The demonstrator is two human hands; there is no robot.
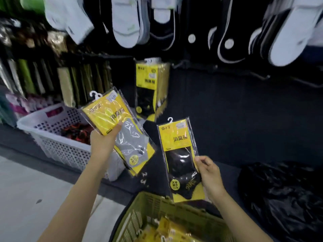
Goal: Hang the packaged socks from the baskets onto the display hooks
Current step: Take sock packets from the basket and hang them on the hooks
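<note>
My left hand (103, 140) grips a small stack of yellow sock packs (120, 126) with grey socks inside, thumb on the front, white hanger hooks pointing up-left. My right hand (208, 173) pinches the right edge of a single yellow pack of black socks (178, 154), held upright with its white hook on top. Behind them, more yellow packs (152, 88) hang on a low display hook against the dark wall. A green basket (157, 206) below my arms holds more yellow packs (171, 229).
A white perforated basket (57, 145) with dark red-and-black items stands on the floor at left. White and black socks (125, 23) hang on the upper display. A black plastic bag (283, 198) lies at right. Olive packaged goods (66, 84) line the left rack.
</note>
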